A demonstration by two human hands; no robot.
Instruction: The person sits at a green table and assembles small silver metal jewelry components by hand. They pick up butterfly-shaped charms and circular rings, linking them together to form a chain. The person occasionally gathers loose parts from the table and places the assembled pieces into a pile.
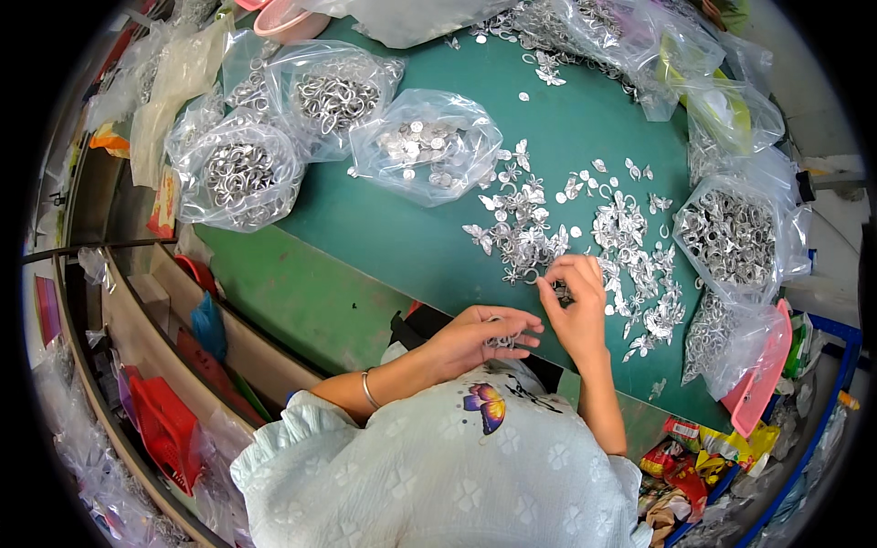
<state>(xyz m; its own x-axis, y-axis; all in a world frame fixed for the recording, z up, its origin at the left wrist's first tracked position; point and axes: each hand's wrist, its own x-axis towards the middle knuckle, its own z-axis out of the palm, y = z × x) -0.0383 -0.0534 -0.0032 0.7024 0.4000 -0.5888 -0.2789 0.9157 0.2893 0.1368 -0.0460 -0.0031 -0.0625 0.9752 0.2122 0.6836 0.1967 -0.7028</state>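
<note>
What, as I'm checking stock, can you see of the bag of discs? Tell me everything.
The bag of discs is clear, crinkled plastic, its mouth apparently open. Inside lie many small, round, silver-coloured discs, metallic-looking, some bright, others duller. It sits squat on the green table, beyond the left hand, with the bag of rings close at its left; whether the two touch is unclear. Loose pieces lie by its right side. No hand touches it.
</note>
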